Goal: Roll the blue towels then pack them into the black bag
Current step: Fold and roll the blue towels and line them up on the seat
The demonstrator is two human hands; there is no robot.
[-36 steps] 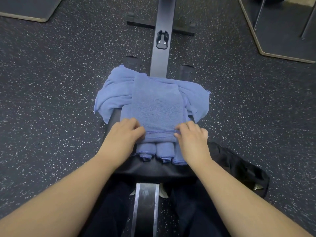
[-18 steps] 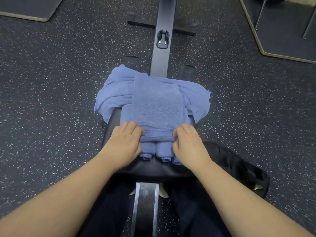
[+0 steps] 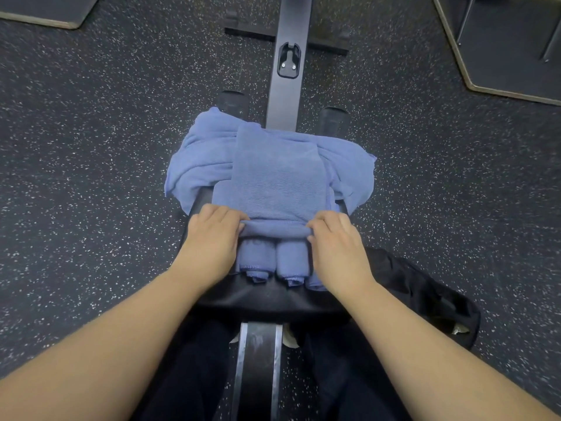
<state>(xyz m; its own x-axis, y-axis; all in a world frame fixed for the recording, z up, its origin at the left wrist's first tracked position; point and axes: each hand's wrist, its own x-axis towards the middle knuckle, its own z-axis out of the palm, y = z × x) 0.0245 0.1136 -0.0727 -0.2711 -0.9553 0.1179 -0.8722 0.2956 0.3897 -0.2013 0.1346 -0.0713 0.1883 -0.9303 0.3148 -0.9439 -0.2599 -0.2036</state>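
Note:
A folded blue towel (image 3: pixel 279 177) lies flat on the black padded bench (image 3: pixel 273 296), over a loose heap of more blue towels (image 3: pixel 197 159). My left hand (image 3: pixel 209 241) and my right hand (image 3: pixel 337 241) grip its near edge, which is turned over into the start of a roll (image 3: pixel 274 230). Three rolled blue towels (image 3: pixel 291 262) lie side by side between my hands, just under that edge. The black bag (image 3: pixel 425 293) sits on the floor to the right of the bench, partly behind my right forearm.
The bench's dark metal rail (image 3: pixel 288 71) runs away from me over the speckled rubber floor (image 3: pixel 91 177). Two black foam rollers (image 3: pixel 232 100) flank the rail. Platform corners (image 3: pixel 501 56) lie at the far right and far left. My dark-trousered legs straddle the bench.
Both hands have curled the towel's near edge over, forming a thicker first turn of the roll. The hands have shifted slightly nearer each other; nothing else moved.

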